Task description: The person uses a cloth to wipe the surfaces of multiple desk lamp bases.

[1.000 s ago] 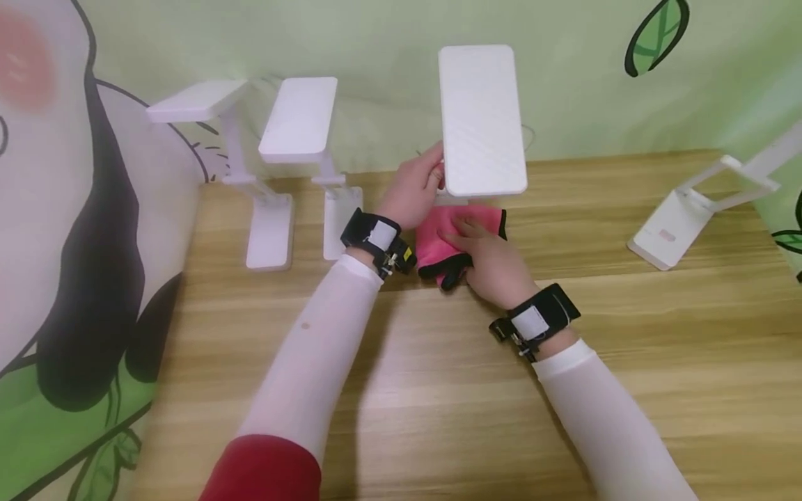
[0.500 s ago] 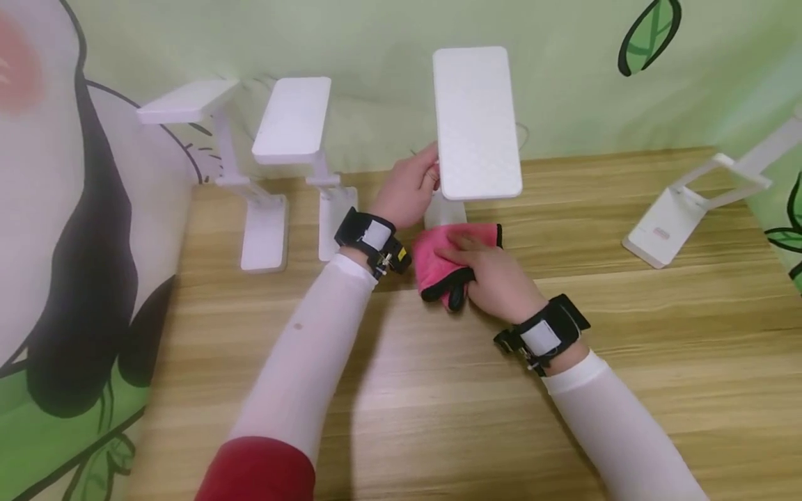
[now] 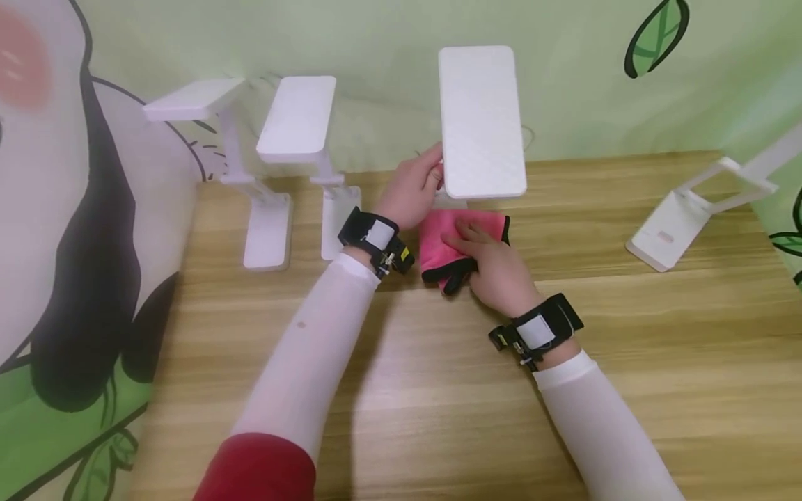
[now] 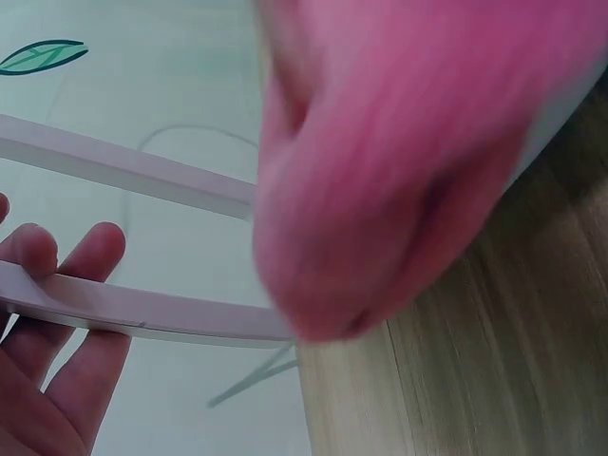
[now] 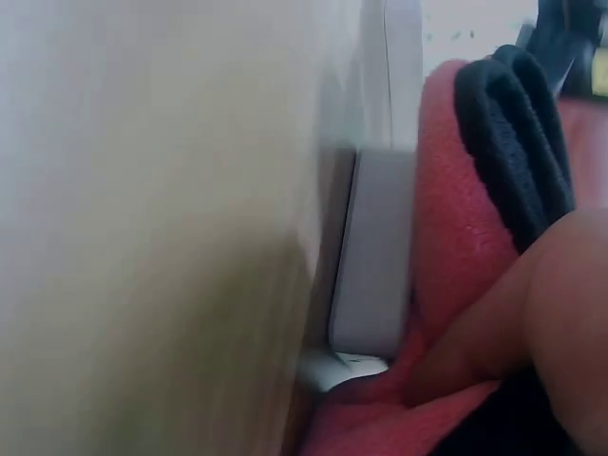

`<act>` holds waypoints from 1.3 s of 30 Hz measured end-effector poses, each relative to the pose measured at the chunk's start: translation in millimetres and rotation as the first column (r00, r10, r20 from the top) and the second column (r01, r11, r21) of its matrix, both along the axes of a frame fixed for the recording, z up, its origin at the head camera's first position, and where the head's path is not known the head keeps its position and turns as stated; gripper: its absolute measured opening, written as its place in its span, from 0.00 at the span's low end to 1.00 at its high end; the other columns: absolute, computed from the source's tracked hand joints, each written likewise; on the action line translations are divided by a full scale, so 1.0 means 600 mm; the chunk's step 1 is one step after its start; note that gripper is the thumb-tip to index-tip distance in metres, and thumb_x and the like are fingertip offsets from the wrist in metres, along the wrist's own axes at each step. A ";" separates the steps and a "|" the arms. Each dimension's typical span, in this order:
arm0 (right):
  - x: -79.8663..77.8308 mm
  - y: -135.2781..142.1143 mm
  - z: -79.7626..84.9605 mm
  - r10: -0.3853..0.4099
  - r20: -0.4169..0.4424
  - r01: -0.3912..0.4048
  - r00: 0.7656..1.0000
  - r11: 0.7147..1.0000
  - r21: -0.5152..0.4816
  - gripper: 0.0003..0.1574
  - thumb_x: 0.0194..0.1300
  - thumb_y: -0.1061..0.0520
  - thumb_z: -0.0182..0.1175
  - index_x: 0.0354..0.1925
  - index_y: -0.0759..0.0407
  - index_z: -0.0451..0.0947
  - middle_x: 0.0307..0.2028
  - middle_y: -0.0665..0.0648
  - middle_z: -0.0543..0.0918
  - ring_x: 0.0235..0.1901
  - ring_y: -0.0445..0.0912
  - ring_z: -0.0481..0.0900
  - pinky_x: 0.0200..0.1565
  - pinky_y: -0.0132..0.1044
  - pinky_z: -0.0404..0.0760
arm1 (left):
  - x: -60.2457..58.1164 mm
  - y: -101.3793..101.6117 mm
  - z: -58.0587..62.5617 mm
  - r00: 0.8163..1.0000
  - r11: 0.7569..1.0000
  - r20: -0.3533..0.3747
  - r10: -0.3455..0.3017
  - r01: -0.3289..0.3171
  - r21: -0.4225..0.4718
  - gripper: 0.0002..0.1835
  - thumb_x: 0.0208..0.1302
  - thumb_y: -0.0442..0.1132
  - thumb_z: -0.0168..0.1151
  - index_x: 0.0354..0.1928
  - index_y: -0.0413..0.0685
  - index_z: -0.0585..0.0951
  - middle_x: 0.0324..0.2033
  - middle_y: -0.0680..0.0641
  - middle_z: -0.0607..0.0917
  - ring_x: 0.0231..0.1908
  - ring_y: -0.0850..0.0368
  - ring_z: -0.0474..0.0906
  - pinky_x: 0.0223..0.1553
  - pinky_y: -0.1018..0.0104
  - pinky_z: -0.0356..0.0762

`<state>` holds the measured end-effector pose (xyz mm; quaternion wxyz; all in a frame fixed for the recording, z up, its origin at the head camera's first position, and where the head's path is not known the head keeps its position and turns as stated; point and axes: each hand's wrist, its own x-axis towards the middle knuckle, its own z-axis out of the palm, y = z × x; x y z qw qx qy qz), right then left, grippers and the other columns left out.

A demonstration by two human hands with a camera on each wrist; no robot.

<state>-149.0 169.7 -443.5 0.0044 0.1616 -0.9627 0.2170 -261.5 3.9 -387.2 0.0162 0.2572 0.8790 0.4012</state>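
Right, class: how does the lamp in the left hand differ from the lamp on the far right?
The held lamp has the left hand on its arm; the far-right lamp is untouched. A pink cloth partly covers the held lamp's base; the far-right lamp's base is uncovered. Both are white and stand on the wooden table.

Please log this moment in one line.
left hand: grips lamp arm | right hand: rests on pink cloth over lamp base | other lamps: three, untouched
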 end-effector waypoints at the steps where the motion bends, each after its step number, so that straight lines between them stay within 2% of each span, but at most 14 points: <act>1: 0.012 -0.001 0.003 0.005 -0.005 -0.005 1.000 1.000 0.015 0.39 0.55 0.67 0.53 0.63 0.42 0.68 0.68 0.56 0.66 0.66 0.52 0.64 0.58 0.54 0.73 | -0.001 -0.002 0.001 1.000 1.000 -0.004 0.004 -0.004 0.002 0.12 0.73 0.45 0.40 0.52 0.58 0.71 0.26 0.50 0.73 0.27 0.56 0.68 0.31 0.66 0.66; 6: 0.060 -0.013 0.016 0.010 0.001 -0.011 1.000 0.997 0.078 0.36 0.56 0.68 0.51 0.61 0.44 0.71 0.66 0.58 0.69 0.64 0.52 0.67 0.50 0.51 0.78 | -0.001 -0.010 -0.001 1.000 1.000 -0.004 0.017 -0.017 -0.009 0.14 0.73 0.45 0.40 0.54 0.58 0.71 0.26 0.50 0.75 0.25 0.56 0.68 0.29 0.65 0.67; 9: 0.059 -0.022 0.016 -0.008 0.004 0.007 1.000 0.995 0.095 0.36 0.53 0.68 0.52 0.60 0.44 0.73 0.64 0.58 0.71 0.62 0.54 0.69 0.47 0.52 0.79 | -0.003 -0.012 -0.004 1.000 1.000 0.002 0.023 -0.023 -0.009 0.15 0.73 0.45 0.40 0.56 0.58 0.71 0.26 0.50 0.75 0.24 0.55 0.68 0.27 0.65 0.67; 12: 0.033 -0.029 0.012 -0.013 0.007 0.012 1.000 0.995 0.097 0.39 0.50 0.68 0.51 0.60 0.44 0.73 0.63 0.58 0.72 0.62 0.54 0.69 0.47 0.52 0.79 | -0.002 -0.014 -0.008 1.000 1.000 0.004 0.029 -0.029 -0.003 0.15 0.73 0.45 0.39 0.56 0.57 0.70 0.26 0.49 0.74 0.23 0.54 0.68 0.26 0.64 0.66; 17: -0.042 -0.038 0.002 0.010 0.010 -0.011 1.000 0.996 0.092 0.41 0.50 0.67 0.55 0.63 0.44 0.68 0.66 0.57 0.68 0.66 0.54 0.63 0.48 0.53 0.79 | -0.003 -0.015 -0.009 1.000 1.000 -0.016 0.023 -0.023 -0.009 0.14 0.73 0.45 0.40 0.55 0.56 0.70 0.27 0.49 0.75 0.26 0.55 0.70 0.30 0.64 0.67; 19: -0.069 -0.041 -0.002 0.009 -0.004 -0.009 1.000 0.995 0.096 0.42 0.51 0.66 0.57 0.64 0.41 0.67 0.66 0.55 0.68 0.63 0.54 0.66 0.44 0.52 0.80 | -0.003 -0.015 -0.009 1.000 1.000 -0.022 0.016 -0.016 -0.013 0.14 0.73 0.45 0.41 0.55 0.57 0.70 0.27 0.49 0.75 0.28 0.55 0.71 0.32 0.63 0.68; 21: -0.086 -0.043 -0.002 0.007 -0.013 -0.006 1.000 0.995 0.103 0.42 0.51 0.65 0.57 0.64 0.38 0.67 0.66 0.54 0.68 0.58 0.54 0.71 0.40 0.51 0.80 | -0.003 -0.014 -0.008 1.000 1.000 -0.021 0.012 -0.012 -0.013 0.14 0.72 0.45 0.41 0.55 0.57 0.71 0.28 0.48 0.76 0.30 0.55 0.71 0.34 0.63 0.69; 23: -0.090 -0.042 -0.001 0.012 -0.012 -0.011 1.000 0.993 0.118 0.42 0.54 0.64 0.56 0.65 0.36 0.65 0.67 0.53 0.67 0.56 0.54 0.72 0.37 0.50 0.80 | -0.003 -0.014 -0.007 1.000 1.000 -0.014 0.011 -0.011 -0.012 0.14 0.72 0.45 0.41 0.55 0.57 0.71 0.28 0.48 0.76 0.30 0.54 0.71 0.34 0.62 0.69; 25: -0.083 -0.038 -0.001 0.030 -0.002 -0.029 1.000 0.991 0.133 0.42 0.56 0.64 0.56 0.66 0.37 0.63 0.68 0.54 0.65 0.60 0.55 0.70 0.40 0.51 0.80 | -0.002 -0.013 -0.007 1.000 1.000 -0.009 0.012 -0.012 -0.009 0.14 0.72 0.45 0.41 0.55 0.57 0.71 0.28 0.48 0.75 0.30 0.54 0.71 0.33 0.63 0.69; 28: -0.056 -0.031 0.000 0.056 0.020 -0.059 0.998 0.985 0.161 0.44 0.58 0.63 0.59 0.69 0.41 0.58 0.70 0.57 0.60 0.69 0.55 0.58 0.49 0.54 0.79 | -0.003 -0.012 -0.007 1.000 1.000 -0.013 0.003 -0.003 -0.012 0.14 0.73 0.44 0.41 0.55 0.57 0.71 0.27 0.48 0.75 0.29 0.55 0.71 0.33 0.63 0.68; 30: -0.032 -0.026 0.001 0.065 0.019 -0.068 0.998 0.981 0.184 0.46 0.56 0.65 0.59 0.70 0.43 0.56 0.71 0.58 0.58 0.71 0.55 0.53 0.45 0.52 0.81 | -0.004 -0.012 -0.006 1.000 1.000 -0.015 -0.002 0.001 -0.012 0.14 0.73 0.44 0.40 0.55 0.58 0.70 0.27 0.49 0.75 0.28 0.55 0.70 0.33 0.64 0.68; 33: 0.005 -0.025 0.004 0.086 0.004 -0.084 0.996 0.974 0.211 0.48 0.54 0.69 0.55 0.70 0.44 0.55 0.71 0.60 0.57 0.70 0.56 0.54 0.31 0.47 0.82 | -0.004 -0.013 -0.005 1.000 1.000 -0.013 0.004 -0.004 -0.005 0.14 0.73 0.44 0.40 0.55 0.57 0.70 0.27 0.49 0.75 0.28 0.55 0.70 0.32 0.64 0.68; 35: 0.025 -0.024 0.005 0.109 -0.006 -0.105 0.994 0.971 0.216 0.48 0.53 0.71 0.53 0.70 0.45 0.56 0.71 0.61 0.58 0.69 0.57 0.56 0.28 0.46 0.81 | -0.004 -0.014 -0.004 1.000 1.000 -0.011 0.014 -0.014 -0.005 0.13 0.73 0.44 0.40 0.54 0.57 0.71 0.27 0.49 0.75 0.27 0.55 0.70 0.31 0.64 0.68; 39: 0.040 -0.025 0.005 0.134 0.000 -0.131 0.991 0.969 0.209 0.48 0.53 0.71 0.52 0.69 0.46 0.57 0.70 0.62 0.59 0.68 0.57 0.58 0.35 0.49 0.83 | -0.004 -0.016 -0.006 1.000 1.000 -0.013 0.022 -0.022 -0.018 0.14 0.73 0.45 0.39 0.53 0.58 0.71 0.27 0.50 0.76 0.26 0.55 0.69 0.28 0.64 0.67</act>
